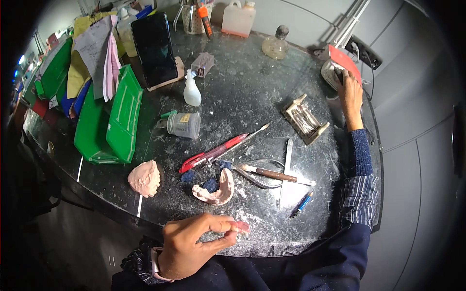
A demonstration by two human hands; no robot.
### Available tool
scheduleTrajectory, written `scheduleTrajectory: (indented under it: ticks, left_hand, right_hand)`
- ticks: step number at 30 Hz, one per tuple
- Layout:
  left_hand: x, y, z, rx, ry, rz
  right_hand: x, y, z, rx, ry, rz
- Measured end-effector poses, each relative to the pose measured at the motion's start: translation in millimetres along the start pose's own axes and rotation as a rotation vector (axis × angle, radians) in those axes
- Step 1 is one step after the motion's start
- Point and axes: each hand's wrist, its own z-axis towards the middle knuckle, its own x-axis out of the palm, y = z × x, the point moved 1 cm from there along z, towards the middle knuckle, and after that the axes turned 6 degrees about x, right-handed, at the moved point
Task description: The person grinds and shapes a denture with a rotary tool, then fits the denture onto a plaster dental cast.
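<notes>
Near the bench's front edge, my left hand (194,242) pinches a small pink piece (241,226). Beyond it lie a horseshoe-shaped plaster model (217,193) with dark blue lumps (187,176) around it, and a second pale pink cast (143,179). My right hand (350,99) reaches to the back right, its fingers closed round a small dark object I cannot make out, against a pale round container (329,77) with a red sheet (343,60) on top. A red pen (213,151), a brown-handled tool (272,173) and a metal spatula (289,155) lie between my hands.
Green bins (124,116) with papers stand left on the dark worktop (242,82), beside an upright phone (153,46). A squeeze bottle (192,92), plastic cup (184,125), tool rest (303,119), glass jar (275,46) and jug (238,22) stand farther back. A socket strip (366,51) hangs right.
</notes>
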Motion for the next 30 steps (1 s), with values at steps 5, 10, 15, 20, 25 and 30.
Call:
scheduleTrajectory:
  ticks: [5, 10, 15, 20, 25, 30]
  left_hand:
    - [-7, -1, 4, 0.101, -0.036, -0.08]
    - [-12, -8, 6, 0.166, -0.054, -0.071]
    - [-18, -11, 5, 0.213, -0.083, -0.123]
    - [-27, -17, 0, 0.279, -0.121, -0.147]
    - [-36, -21, -4, 0.315, -0.117, -0.21]
    - [-39, -27, -6, 0.334, -0.122, -0.127]
  right_hand:
    - [3, 3, -4, -0.033, -0.03, -0.041]
    - [-7, 2, -5, 0.019, 0.019, -0.047]
    - [-62, 16, -7, 0.243, -0.09, 0.167]
    - [-144, 21, -21, 0.327, -0.352, 0.414]
    - [-242, 28, -48, 0.364, -0.453, 1.026]
    - [-283, 27, -57, 0.181, -0.535, 0.977]
